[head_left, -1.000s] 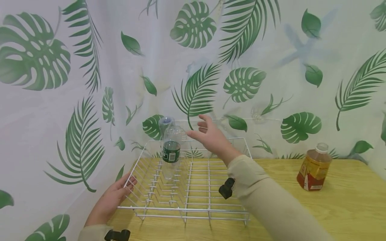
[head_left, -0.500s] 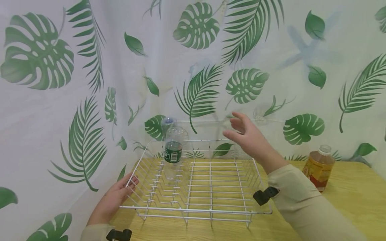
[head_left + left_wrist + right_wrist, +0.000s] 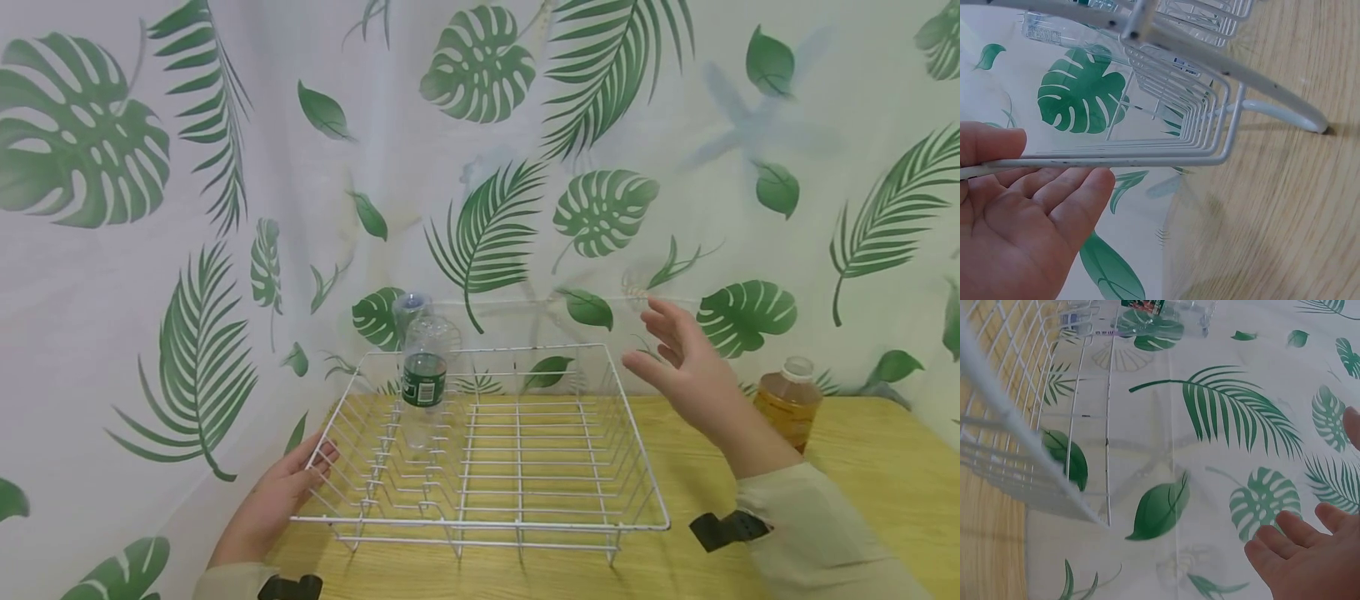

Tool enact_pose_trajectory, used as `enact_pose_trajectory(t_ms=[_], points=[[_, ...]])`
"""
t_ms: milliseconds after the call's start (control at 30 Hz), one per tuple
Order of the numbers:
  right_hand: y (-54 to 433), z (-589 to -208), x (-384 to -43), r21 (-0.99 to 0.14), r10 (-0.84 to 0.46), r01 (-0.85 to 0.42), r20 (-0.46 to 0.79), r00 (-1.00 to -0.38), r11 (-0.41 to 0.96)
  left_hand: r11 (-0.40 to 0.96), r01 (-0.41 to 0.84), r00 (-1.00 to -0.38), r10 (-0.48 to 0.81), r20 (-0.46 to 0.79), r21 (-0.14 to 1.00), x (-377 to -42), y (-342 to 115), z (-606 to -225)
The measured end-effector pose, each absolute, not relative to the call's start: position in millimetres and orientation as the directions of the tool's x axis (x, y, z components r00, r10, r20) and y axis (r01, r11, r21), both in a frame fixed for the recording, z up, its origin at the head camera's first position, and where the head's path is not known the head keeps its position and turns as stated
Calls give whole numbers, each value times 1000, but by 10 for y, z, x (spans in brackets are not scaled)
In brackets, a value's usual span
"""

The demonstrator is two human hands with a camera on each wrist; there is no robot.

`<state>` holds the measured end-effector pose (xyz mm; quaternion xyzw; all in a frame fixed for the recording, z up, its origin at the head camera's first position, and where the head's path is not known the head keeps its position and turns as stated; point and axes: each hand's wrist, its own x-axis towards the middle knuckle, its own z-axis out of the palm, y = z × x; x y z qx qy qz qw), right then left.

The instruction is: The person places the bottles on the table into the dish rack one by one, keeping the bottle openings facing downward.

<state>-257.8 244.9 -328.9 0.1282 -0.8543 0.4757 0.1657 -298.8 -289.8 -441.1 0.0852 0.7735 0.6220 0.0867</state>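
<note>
A white wire dish rack (image 3: 517,525) stands on the table. My left hand (image 3: 273,496) holds its left side; in the left wrist view the thumb lies on one side of a wire (image 3: 1085,164) and the fingers on the other. A clear plastic bottle with a green label (image 3: 425,382) stands bottom up in the rack's left part. Behind it, partly hidden, is another clear bottle (image 3: 408,307) with a bluish end. My right hand (image 3: 693,379) is raised in the air to the right of the rack, fingers spread, holding nothing.
A bottle of reddish-brown drink with a yellow label (image 3: 783,408) stands at the table's right, partly behind my right forearm. The wooden table (image 3: 847,500) reaches back to a white leaf-print curtain (image 3: 480,142) behind and to the left.
My right hand has moved away to the right, from beside the green-label bottle to past the rack's right side. My left hand stays on the rack, and the bottles keep their places.
</note>
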Motion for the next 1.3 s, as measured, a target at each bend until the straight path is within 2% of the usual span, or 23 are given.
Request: enact_pose_trajectory(t_ms=[433,667,1000,1300], points=[[3058,-3526,-2235,-783,85,-335,439,-894,525,207,47,-965,264,-10,977,-2978,-2887,-4396],[3359,-3730,-2128,-802,242,-208,399,-884,560,194,39,-967,255,-12,980,-2997,-2881,-4424],[3720,-4076,-2059,-851,453,-114,381,-806,513,202,42,-968,253,-10,978,-2967,-2880,-4427],[3949,-4407,-2159,-909,512,-58,284,-811,412,195,34,-970,242,-14,980,-2977,-2874,-4424]])
